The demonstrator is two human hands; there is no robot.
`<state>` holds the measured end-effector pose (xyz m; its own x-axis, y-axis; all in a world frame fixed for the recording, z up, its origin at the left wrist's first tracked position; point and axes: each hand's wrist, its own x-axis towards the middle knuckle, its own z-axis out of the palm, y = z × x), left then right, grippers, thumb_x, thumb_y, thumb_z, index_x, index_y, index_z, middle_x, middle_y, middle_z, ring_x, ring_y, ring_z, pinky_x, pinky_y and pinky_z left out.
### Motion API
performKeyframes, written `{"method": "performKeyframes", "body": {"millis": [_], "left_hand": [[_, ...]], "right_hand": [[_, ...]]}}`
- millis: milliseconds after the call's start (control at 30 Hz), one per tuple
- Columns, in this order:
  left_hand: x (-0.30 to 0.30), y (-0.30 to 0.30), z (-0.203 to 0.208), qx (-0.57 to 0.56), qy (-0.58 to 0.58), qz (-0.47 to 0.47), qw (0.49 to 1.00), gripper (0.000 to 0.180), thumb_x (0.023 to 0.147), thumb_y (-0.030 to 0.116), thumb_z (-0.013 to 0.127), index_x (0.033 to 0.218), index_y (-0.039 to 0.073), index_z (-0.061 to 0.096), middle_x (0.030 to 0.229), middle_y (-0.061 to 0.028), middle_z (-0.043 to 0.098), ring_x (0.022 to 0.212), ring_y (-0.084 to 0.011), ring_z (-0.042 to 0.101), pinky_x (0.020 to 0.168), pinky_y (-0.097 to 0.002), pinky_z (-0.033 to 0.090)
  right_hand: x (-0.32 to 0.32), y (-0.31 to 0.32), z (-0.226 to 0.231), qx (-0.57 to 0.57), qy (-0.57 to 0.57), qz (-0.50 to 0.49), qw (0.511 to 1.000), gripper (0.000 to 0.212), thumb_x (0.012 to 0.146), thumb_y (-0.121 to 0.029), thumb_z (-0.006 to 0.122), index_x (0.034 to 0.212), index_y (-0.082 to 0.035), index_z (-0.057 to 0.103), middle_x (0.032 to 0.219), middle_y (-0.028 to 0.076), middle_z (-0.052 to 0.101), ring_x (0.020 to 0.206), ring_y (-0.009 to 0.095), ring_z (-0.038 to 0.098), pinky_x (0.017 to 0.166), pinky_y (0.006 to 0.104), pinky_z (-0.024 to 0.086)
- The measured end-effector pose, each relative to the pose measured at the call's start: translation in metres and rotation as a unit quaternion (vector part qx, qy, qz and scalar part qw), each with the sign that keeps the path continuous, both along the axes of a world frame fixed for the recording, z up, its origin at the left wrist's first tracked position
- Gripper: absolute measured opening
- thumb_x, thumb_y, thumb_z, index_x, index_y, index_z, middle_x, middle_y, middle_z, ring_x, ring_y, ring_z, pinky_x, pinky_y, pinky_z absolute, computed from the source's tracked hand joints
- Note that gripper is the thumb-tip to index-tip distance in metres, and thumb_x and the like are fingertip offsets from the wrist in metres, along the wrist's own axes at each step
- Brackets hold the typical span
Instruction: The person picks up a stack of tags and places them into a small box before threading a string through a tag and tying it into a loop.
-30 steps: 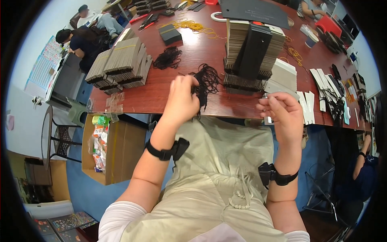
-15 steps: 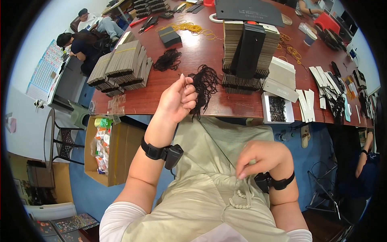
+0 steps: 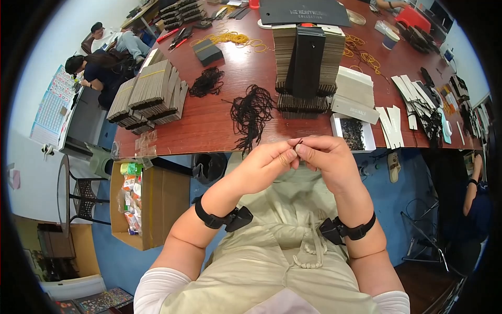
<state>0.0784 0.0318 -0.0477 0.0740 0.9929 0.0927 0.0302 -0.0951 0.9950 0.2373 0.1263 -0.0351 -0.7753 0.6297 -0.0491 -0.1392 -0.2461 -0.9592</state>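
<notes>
Just off the table's front edge, my left hand (image 3: 267, 163) and my right hand (image 3: 330, 156) meet fingertip to fingertip above my lap. Both are closed in a pinch on a thin black cord (image 3: 300, 141); only a short dark bit shows between the thumbs and forefingers. A loose tangle of black cords (image 3: 251, 114) lies on the table just beyond my left hand. Farther off to the left is a smaller heap of black cords (image 3: 207, 81). Beyond my right hand, a white box (image 3: 369, 137) holds small black pieces.
Tall stacks of card tags (image 3: 285, 60) topped with black tags (image 3: 307, 65) stand ahead. More banded card stacks (image 3: 151, 86) sit at left. Yellow rubber bands (image 3: 230, 37), white strips (image 3: 391, 128) and a paper cup (image 3: 390, 40) are scattered about. A carton (image 3: 167, 204) stands below left; other people sit nearby.
My left hand has drawn back from the cord tangle toward me. My right hand has risen from my lap to meet it, and both now pinch the cord. The view has shifted slightly.
</notes>
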Motion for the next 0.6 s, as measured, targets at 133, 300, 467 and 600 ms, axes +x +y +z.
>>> {"method": "performKeyframes", "body": {"millis": [133,300,467,600], "left_hand": [[0.001,-0.001,0.002,-0.016,-0.004,-0.01,1.0,0.034,0.101,0.028,0.04,0.085,0.003,0.056,0.064,0.0048,0.041,0.056,-0.0053,0.033,0.049,-0.0211,0.028],[0.001,0.007,-0.008,0.028,0.041,-0.029,0.998,0.036,0.101,0.034,0.04,0.095,0.001,0.055,0.079,-0.0009,0.05,0.068,-0.0082,0.045,0.061,-0.023,0.039],[0.013,0.02,-0.019,0.177,-0.069,0.09,0.978,0.047,0.097,0.042,0.044,0.121,0.002,0.038,0.108,-0.0098,0.051,0.092,-0.0176,0.053,0.082,-0.0305,0.043],[0.023,0.018,-0.025,0.051,-0.252,0.017,0.966,0.037,0.098,0.037,0.044,0.119,0.007,0.041,0.089,-0.004,0.052,0.067,-0.0099,0.045,0.061,-0.0247,0.037]], "right_hand": [[0.0,0.001,-0.005,-0.021,-0.007,0.01,1.0,0.019,0.085,-0.012,0.068,0.098,0.002,0.07,0.074,0.004,0.066,0.063,0.007,0.054,0.054,0.0199,0.039],[-0.007,-0.001,-0.024,0.009,0.119,-0.058,0.991,0.014,0.083,-0.009,0.07,0.092,0.001,0.07,0.094,0.005,0.059,0.07,0.008,0.055,0.057,0.0203,0.04],[-0.005,0.0,-0.013,0.06,0.069,-0.077,0.993,0.013,0.081,-0.007,0.071,0.091,0.001,0.07,0.099,0.004,0.05,0.079,0.009,0.054,0.067,0.0234,0.044],[-0.004,0.001,-0.005,-0.006,0.077,-0.092,0.993,0.013,0.08,-0.007,0.072,0.091,0.001,0.07,0.097,0.003,0.049,0.088,0.01,0.052,0.077,0.0254,0.043]]}}
